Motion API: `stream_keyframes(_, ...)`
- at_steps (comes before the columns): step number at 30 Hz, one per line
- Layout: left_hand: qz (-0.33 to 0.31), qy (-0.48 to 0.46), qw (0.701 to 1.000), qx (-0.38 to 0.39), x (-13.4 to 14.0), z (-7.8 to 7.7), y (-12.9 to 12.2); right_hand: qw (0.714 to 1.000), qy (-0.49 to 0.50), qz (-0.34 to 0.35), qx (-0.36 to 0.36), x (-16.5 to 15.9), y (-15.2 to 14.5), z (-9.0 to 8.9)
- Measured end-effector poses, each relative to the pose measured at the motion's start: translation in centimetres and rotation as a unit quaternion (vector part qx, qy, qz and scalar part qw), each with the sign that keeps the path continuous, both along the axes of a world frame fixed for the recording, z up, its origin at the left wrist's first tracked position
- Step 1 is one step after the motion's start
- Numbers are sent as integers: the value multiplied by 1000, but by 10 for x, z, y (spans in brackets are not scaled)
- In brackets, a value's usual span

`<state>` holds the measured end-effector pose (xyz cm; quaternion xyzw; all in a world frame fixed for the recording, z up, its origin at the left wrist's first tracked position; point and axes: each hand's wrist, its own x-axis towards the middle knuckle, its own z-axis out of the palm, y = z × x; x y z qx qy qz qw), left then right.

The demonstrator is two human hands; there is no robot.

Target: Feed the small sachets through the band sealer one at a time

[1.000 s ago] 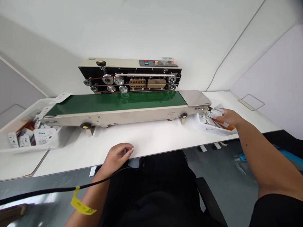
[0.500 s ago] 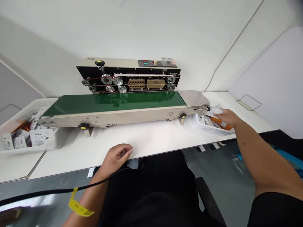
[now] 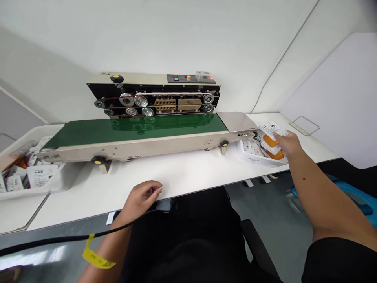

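White bin (image 3: 69, 173), far left: holds labelled packets (image 3: 43, 175), stands beside the belt's end. Black cable (image 3: 59, 237): runs across the left forearm, yellow tag (image 3: 97, 261) attached. Green belt (image 3: 132, 131): long, level, set in a metal frame on a white table (image 3: 182, 169). Left hand (image 3: 144, 196): relaxed and released, fingers loosely curled toward the thumb, at the table's front edge. Machine (image 3: 129, 78): behind the belt, pulleys exposed, red light lit at its upper right. Metal plate (image 3: 237, 122): smooth, adjoins the belt's right end. Second white bin (image 3: 259, 160): near the plate's right end, holds further packets. Orange-and-white packet (image 3: 269, 129): above the second bin, printed side visible. Right hand (image 3: 288, 143): grasping that packet, thumb on its printed side. Wire handle (image 3: 304, 125): beyond the right hand.
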<state>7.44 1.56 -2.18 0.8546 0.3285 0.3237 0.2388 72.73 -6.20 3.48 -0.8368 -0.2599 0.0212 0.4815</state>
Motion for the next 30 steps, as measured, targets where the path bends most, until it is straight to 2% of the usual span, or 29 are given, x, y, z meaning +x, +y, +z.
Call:
stream_keyframes(3, 0, 2, 1000, 1, 0, 0, 0, 993, 65, 2, 94, 0, -1, 2)
stream_keyframes(7, 0, 2, 1000, 5, 0, -1, 0, 956, 137, -24, 260, -4, -2, 10)
stream_keyframes(11, 3, 5, 1000, 3, 0, 2, -1, 936, 144, -49, 317, -10, -5, 18)
stream_keyframes(14, 5, 7, 1000, 3, 1, 3, -2, 932, 151, -29, 329, -7, -8, 19)
stream_keyframes(19, 4, 3, 1000, 10, 3, 2, -1, 938, 181, -3, 297, 4, -13, 18)
stream_keyframes(30, 14, 11, 1000, 2, 4, 5, -2, 932, 89, -44, 349, 15, -7, 32)
